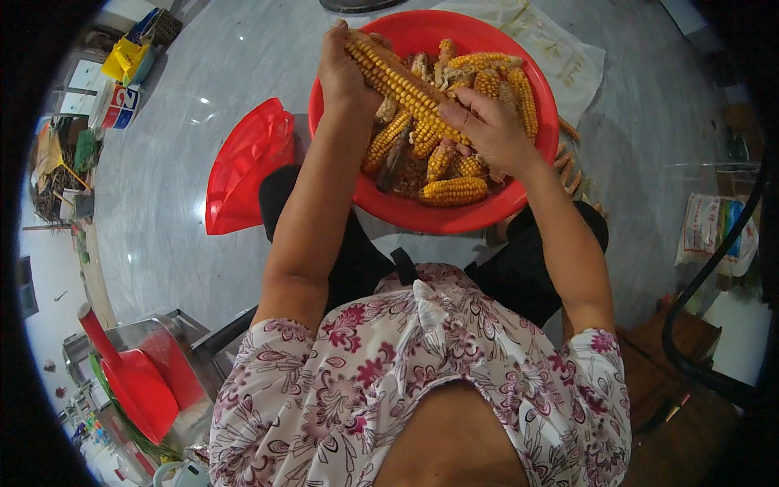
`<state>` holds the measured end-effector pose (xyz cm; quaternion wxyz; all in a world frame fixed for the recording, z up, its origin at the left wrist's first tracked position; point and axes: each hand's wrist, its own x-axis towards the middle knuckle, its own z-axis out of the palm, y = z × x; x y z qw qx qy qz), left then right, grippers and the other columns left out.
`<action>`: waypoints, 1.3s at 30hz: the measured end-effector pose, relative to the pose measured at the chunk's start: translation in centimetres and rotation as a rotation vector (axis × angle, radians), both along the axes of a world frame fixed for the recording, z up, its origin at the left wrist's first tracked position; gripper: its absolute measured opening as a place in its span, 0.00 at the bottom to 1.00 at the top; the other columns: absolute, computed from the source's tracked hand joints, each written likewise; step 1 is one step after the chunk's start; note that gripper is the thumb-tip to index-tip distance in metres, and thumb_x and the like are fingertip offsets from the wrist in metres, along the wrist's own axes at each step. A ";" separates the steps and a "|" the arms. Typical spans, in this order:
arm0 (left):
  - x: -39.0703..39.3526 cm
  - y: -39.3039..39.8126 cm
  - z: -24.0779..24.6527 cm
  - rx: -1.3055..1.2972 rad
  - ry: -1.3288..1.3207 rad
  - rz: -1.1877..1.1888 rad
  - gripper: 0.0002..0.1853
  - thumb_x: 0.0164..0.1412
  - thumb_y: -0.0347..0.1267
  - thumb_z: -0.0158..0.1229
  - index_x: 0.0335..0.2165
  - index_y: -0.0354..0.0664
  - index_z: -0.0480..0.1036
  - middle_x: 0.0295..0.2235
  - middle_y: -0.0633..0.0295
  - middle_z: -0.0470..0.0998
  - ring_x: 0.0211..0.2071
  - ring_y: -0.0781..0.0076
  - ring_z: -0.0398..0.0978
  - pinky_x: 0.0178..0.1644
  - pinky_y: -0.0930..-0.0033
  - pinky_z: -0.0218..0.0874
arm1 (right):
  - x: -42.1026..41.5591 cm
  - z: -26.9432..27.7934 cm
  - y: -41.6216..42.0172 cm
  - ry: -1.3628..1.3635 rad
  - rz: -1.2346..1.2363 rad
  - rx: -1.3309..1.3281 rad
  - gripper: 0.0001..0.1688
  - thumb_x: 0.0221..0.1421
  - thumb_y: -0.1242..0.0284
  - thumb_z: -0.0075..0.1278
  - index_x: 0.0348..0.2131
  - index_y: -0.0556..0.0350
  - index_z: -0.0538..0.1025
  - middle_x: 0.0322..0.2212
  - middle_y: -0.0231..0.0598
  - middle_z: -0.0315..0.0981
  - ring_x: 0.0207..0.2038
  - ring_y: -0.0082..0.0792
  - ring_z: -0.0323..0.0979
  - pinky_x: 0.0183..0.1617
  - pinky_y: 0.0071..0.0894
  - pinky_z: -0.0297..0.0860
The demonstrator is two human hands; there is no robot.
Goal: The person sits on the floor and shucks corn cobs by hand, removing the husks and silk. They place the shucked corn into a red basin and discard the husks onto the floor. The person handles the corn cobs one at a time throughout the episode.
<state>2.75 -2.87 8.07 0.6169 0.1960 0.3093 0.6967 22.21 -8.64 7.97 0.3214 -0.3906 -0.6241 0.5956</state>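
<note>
Both my hands grip one long ear of dried yellow corn (405, 91), held at a slant above a red plastic basin (389, 210). My left hand (347, 79) wraps its upper left end. My right hand (490, 125) clasps the lower right part, with the thumb lying on the kernels. Some rows along the ear look stripped of kernels. Several more corn ears, such as a short one (453, 191) near the front rim, lie in the basin. Loose kernels (411, 176) cover the part of its bottom that shows. A dark, narrow tool or stick (394, 159) leans among the ears.
A red plastic bag (252, 167) lies on the grey floor left of the basin. Stripped cobs (569, 170) lie on the floor at right, near a white sack (575, 67). A red scoop (137, 389) stands at lower left. A black cable (688, 298) curves down the right side.
</note>
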 end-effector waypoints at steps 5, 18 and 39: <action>0.0 0.1 -0.1 -0.030 0.006 0.051 0.17 0.53 0.44 0.48 0.28 0.40 0.63 0.23 0.55 0.71 0.27 0.61 0.71 0.33 0.57 0.66 | -0.7 -1.3 0.0 -0.051 -0.073 0.218 0.22 0.59 0.59 0.40 0.29 0.62 0.69 0.17 0.41 0.67 0.21 0.30 0.66 0.27 0.30 0.62; 0.3 0.2 -0.1 -0.014 -0.093 0.085 0.15 0.54 0.41 0.49 0.22 0.41 0.64 0.18 0.57 0.71 0.22 0.63 0.71 0.27 0.61 0.66 | -0.5 0.1 0.0 0.082 -0.156 -0.179 0.23 0.59 0.57 0.40 0.33 0.63 0.70 0.22 0.29 0.65 0.24 0.18 0.64 0.22 0.20 0.63; 0.0 -0.6 0.9 -0.099 -0.080 0.011 0.16 0.54 0.43 0.47 0.27 0.40 0.62 0.22 0.56 0.70 0.26 0.60 0.70 0.34 0.56 0.65 | 0.4 0.7 0.2 0.086 -0.060 -0.152 0.24 0.58 0.56 0.41 0.35 0.62 0.71 0.19 0.31 0.67 0.25 0.18 0.68 0.24 0.22 0.64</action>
